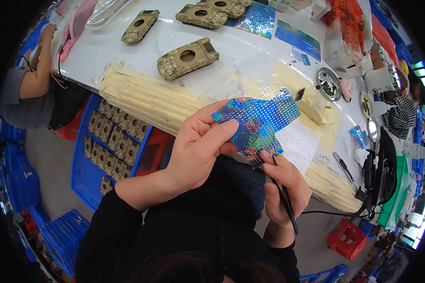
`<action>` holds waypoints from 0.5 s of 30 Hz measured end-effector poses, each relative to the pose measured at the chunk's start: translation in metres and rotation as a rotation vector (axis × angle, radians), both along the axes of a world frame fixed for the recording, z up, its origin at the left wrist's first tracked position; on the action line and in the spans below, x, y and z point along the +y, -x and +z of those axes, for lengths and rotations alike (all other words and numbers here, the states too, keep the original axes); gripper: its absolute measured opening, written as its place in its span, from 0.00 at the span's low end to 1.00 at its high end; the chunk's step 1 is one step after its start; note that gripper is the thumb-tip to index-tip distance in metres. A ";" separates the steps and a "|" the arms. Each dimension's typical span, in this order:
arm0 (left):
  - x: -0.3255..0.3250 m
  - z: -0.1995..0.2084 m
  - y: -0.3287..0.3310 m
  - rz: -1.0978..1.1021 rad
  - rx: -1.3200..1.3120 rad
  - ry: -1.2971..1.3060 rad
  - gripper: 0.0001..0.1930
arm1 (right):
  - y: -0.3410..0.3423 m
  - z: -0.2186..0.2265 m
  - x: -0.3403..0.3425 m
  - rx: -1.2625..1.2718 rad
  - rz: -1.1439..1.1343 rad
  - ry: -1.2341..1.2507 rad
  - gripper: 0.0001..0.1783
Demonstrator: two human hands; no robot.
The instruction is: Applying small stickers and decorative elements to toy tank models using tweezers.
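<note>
Between the thumb and fingers of my left hand [193, 151] is a shiny blue holographic sticker sheet [259, 126], marked with rows of small pieces. It looks like two overlapping parts at an angle. My right hand [288, 186] is closed around black tweezers [285, 203], their handle end pointing down toward me. Its fingertips meet the sheet's lower edge; the tweezer tips are hidden there. Beyond my hands, a camouflage toy tank hull [172, 66] with a round hole lies on the white table [137, 52].
More hulls [202, 17] and blue holographic sheets [297, 40] lie farther back. Yellowish tape strips [146, 96] cover the table's near edge. A blue tray [85, 174] of small hulls sits lower left. A pen-like tool [344, 166] and round metal dish [328, 85] are right. Another person's arm [40, 70] is left.
</note>
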State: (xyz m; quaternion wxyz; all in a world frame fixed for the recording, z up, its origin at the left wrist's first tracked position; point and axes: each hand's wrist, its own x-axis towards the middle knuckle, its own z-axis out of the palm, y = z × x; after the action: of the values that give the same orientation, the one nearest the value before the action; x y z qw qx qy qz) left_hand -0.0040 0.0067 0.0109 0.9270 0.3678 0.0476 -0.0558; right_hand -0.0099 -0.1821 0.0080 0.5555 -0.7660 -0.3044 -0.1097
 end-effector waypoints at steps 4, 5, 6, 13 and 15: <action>0.001 -0.002 0.001 -0.014 -0.009 -0.106 0.20 | 0.000 -0.002 0.000 0.002 -0.003 -0.015 0.11; 0.001 -0.002 0.001 -0.014 -0.010 -0.107 0.20 | 0.000 -0.002 0.000 0.005 -0.002 -0.020 0.11; 0.001 -0.002 0.002 -0.013 -0.012 -0.107 0.20 | 0.000 -0.002 0.000 0.008 0.000 -0.025 0.11; 0.001 -0.001 0.002 -0.023 0.003 -0.062 0.20 | 0.001 -0.005 -0.001 0.021 -0.012 -0.059 0.12; 0.000 0.000 0.002 -0.015 0.002 -0.019 0.19 | 0.003 -0.005 -0.002 0.039 -0.026 -0.070 0.13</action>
State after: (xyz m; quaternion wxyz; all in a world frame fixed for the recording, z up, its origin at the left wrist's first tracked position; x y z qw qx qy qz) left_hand -0.0059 0.0068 0.0107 0.9231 0.3767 0.0462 -0.0625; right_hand -0.0125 -0.1837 0.0026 0.5863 -0.7520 -0.2796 -0.1123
